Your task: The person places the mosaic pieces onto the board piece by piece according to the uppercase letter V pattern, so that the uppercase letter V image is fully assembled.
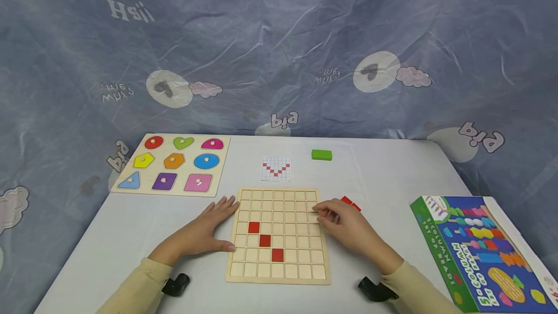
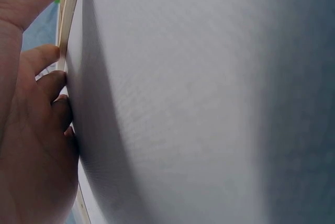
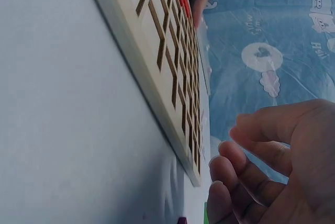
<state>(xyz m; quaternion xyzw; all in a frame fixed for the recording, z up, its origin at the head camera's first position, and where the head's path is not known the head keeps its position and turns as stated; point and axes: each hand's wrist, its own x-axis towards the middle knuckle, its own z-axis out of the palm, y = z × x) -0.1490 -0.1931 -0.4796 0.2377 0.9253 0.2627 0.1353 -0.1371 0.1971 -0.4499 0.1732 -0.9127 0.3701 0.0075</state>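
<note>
A wooden grid board point(image 1: 279, 279) lies in front of me, with three red square tiles point(image 1: 265, 240) set in a diagonal that steps down to the right. My left hand point(image 1: 198, 231) is spread along the board's left edge, its fingertips and thumb touching the frame. Over the right edge hovers my right hand point(image 1: 348, 224), fingers loosely bent. No tile shows between its fingertips point(image 3: 224, 169) in the right wrist view. Just behind that hand, more red tiles point(image 1: 350, 203) lie on the table, partly covered by it.
Beyond the board lies a small card point(image 1: 275, 169) with a red V pattern, and a green block point(image 1: 321, 155) sits to its right. A knobbed shape puzzle point(image 1: 224, 159) is at the back left. A colourful box point(image 1: 484, 256) occupies the right side.
</note>
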